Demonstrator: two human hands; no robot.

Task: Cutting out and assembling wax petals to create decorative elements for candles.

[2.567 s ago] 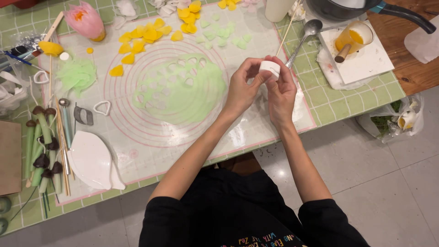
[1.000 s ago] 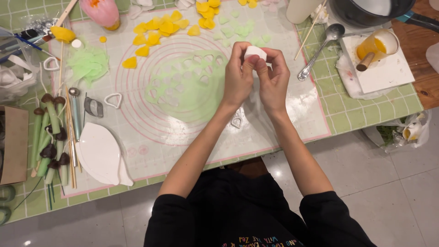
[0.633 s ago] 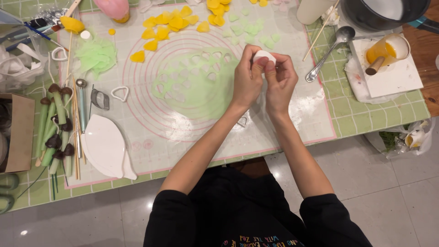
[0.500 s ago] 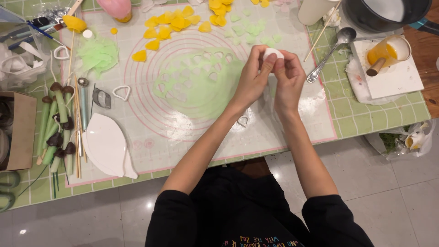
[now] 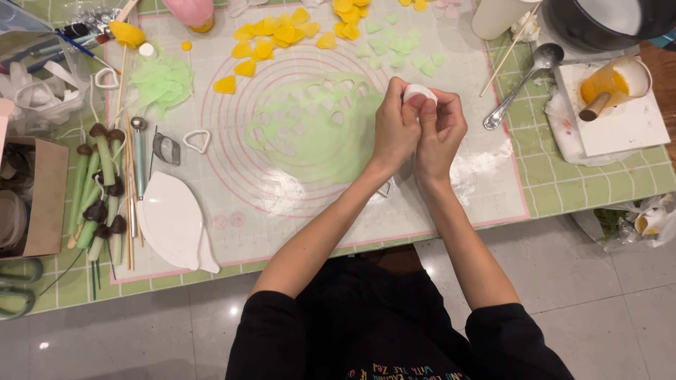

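Observation:
My left hand [image 5: 396,128] and my right hand [image 5: 442,128] are pressed together over the silicone work mat [image 5: 493,184], both pinching a small white cutter-like piece [image 5: 418,92] at the fingertips. Just left of the hands lies a rolled-out sheet of pale green paste [image 5: 310,130] with several petal-shaped holes cut in it. Yellow cut petals [image 5: 278,35] and pale green cut petals [image 5: 398,46] are scattered at the far side of the mat.
A metal spoon [image 5: 524,81] and an orange-stained cup on a white board [image 5: 620,116] sit to the right. White leaf-shaped formers [image 5: 172,222], wire cutters [image 5: 197,139], green stems with brown tips [image 5: 98,190] and a cardboard box [image 5: 42,197] lie left. Scissors [image 5: 17,295] rest near the table edge.
Both hands stay joined on the white piece, working it with small finger movements. The view has shifted as my head moved; the table's items keep their places.

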